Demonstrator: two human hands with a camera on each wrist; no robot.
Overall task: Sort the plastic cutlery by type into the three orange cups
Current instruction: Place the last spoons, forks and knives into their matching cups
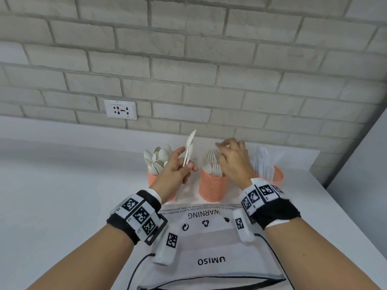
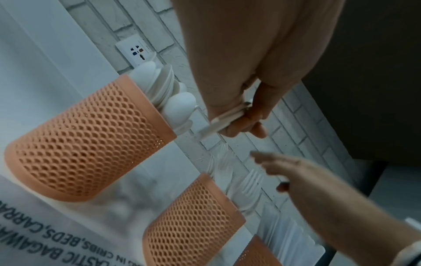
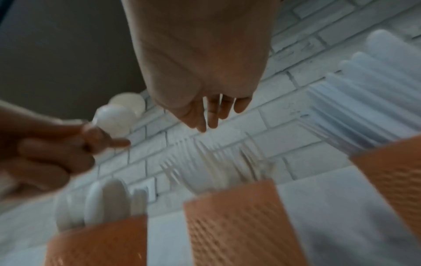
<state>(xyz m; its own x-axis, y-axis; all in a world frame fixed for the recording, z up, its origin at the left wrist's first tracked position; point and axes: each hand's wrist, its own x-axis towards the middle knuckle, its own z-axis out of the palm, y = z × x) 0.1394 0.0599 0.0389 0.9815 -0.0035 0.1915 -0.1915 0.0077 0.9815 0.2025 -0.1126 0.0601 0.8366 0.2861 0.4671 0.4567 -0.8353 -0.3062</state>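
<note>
While the spoon cup (image 1: 154, 178), fork cup (image 1: 211, 188) and knife cup (image 1: 276, 174) look well filled, the left hand (image 1: 173, 174) still-unsorted pinches two knives (image 1: 188, 151); the right hand (image 1: 234, 162) hovers loose-fingered, empty, over the forks, where one stray spoon (image 1: 207, 168) sits.

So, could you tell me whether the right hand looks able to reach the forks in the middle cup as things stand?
Probably yes. The right hand hovers open just above the forks in the middle cup, holding nothing, and nothing lies between them.
</note>
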